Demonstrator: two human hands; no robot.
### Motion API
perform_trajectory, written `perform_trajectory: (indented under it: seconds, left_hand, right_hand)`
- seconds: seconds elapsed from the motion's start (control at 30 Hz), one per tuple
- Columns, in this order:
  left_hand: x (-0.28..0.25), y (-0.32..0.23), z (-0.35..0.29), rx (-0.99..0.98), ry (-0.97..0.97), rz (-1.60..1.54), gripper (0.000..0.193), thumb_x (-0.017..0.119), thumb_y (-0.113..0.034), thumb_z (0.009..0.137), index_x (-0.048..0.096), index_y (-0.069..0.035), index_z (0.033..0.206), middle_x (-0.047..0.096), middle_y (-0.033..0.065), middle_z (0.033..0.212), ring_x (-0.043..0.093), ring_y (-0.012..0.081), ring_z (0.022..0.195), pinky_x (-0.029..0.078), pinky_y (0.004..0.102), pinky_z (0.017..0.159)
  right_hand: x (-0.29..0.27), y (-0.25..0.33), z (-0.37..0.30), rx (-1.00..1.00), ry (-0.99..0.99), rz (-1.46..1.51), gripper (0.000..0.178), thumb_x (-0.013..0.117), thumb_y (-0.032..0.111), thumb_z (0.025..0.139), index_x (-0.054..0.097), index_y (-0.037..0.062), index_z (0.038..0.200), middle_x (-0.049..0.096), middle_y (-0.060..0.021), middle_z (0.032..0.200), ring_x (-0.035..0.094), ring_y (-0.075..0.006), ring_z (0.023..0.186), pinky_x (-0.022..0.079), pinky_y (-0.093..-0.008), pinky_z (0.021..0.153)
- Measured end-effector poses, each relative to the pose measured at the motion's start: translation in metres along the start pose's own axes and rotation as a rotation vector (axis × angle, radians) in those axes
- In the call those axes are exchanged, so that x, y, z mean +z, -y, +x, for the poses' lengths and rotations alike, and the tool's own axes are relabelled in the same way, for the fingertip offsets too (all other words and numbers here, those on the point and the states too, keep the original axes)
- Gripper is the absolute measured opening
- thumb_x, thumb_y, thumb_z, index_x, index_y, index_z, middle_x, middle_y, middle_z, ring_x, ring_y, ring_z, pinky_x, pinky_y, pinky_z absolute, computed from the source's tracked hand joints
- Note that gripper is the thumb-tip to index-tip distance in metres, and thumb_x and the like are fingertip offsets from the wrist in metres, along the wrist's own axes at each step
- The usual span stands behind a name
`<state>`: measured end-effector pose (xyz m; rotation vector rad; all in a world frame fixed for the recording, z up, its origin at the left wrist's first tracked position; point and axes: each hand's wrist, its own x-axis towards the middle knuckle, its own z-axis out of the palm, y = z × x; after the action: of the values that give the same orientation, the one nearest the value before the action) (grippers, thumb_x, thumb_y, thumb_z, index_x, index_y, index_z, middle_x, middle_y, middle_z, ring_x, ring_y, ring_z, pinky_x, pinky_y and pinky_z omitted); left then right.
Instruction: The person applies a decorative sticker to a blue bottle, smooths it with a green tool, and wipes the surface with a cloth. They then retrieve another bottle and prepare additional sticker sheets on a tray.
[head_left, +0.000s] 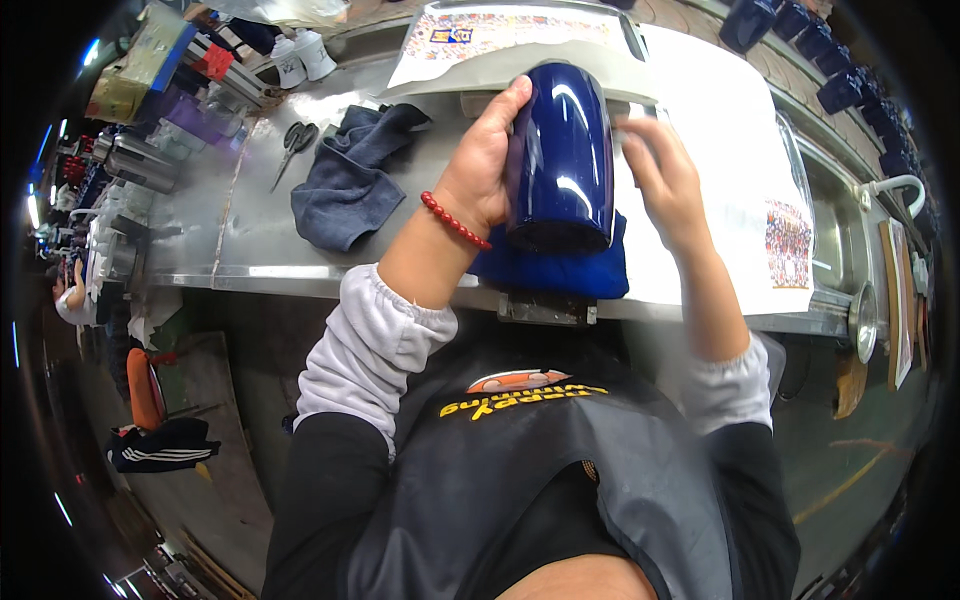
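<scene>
My left hand is wrapped around the left side of a glossy dark-blue cylindrical vessel, thumb up along its wall. The vessel is tilted, with its dark round end toward me. Just right of it, my right hand is slightly blurred, fingers apart and bent toward the vessel; a small gap shows between them. Below the vessel lies a folded blue cloth at the bench's front edge. A crumpled grey-blue towel is left of my left forearm, with black-handled scissors beside it.
White sheeting covers the metal bench on the right, with a printed colourful sheet on it. Another patterned sheet lies at the back. A sink is far right. Several similar blue vessels stand beyond. Two white jars are back left.
</scene>
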<state>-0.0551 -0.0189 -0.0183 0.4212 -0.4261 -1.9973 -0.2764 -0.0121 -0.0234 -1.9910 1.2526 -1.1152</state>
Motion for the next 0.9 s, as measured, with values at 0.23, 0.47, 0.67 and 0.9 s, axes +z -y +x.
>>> perform_trajectory:
  seconds: [0.23,0.47,0.67,0.9]
  left_hand:
    - [0.002,-0.001,0.002,-0.076,0.09,-0.137,0.05,0.05,-0.045,0.106,0.059,0.0,0.125,0.072,0.0166,0.107,0.074,0.0274,0.093,0.064,0.0457,0.081]
    - [0.005,-0.001,0.002,-0.083,0.071,-0.099,0.051,0.051,-0.046,0.105,0.058,0.0,0.126,0.071,0.0181,0.11,0.074,0.0287,0.095,0.064,0.0471,0.083]
    - [0.005,-0.004,0.0,-0.043,-0.008,0.006,0.045,0.052,-0.041,0.106,0.062,0.0,0.122,0.073,0.0158,0.107,0.074,0.0267,0.093,0.064,0.0456,0.083]
    - [0.006,0.005,-0.005,0.204,-0.213,0.496,0.055,0.068,-0.03,0.099,0.045,0.007,0.135,0.069,0.0164,0.111,0.071,0.0203,0.096,0.062,0.0336,0.08]
  right_hand:
    - [-0.003,0.055,-0.085,-0.386,0.467,-0.45,0.049,0.085,0.019,0.069,0.068,0.0063,0.114,0.053,-0.0154,0.128,0.051,-0.0336,0.123,0.048,-0.0438,0.076]
    - [0.033,0.051,-0.084,-0.355,0.409,-0.818,0.037,0.077,0.02,0.075,0.071,0.0096,0.11,0.057,-0.0095,0.124,0.055,-0.0311,0.113,0.044,-0.0406,0.077]
    - [0.028,0.051,-0.088,-0.453,0.385,-0.691,0.018,0.071,0.013,0.074,0.07,0.0103,0.092,0.061,-0.0064,0.112,0.056,-0.0284,0.111,0.044,-0.0393,0.072]
    - [-0.023,0.073,-0.096,-0.352,0.324,-0.329,0.042,0.079,0.009,0.073,0.067,0.0033,0.113,0.06,-0.0131,0.119,0.055,-0.0345,0.118,0.049,-0.0455,0.088]
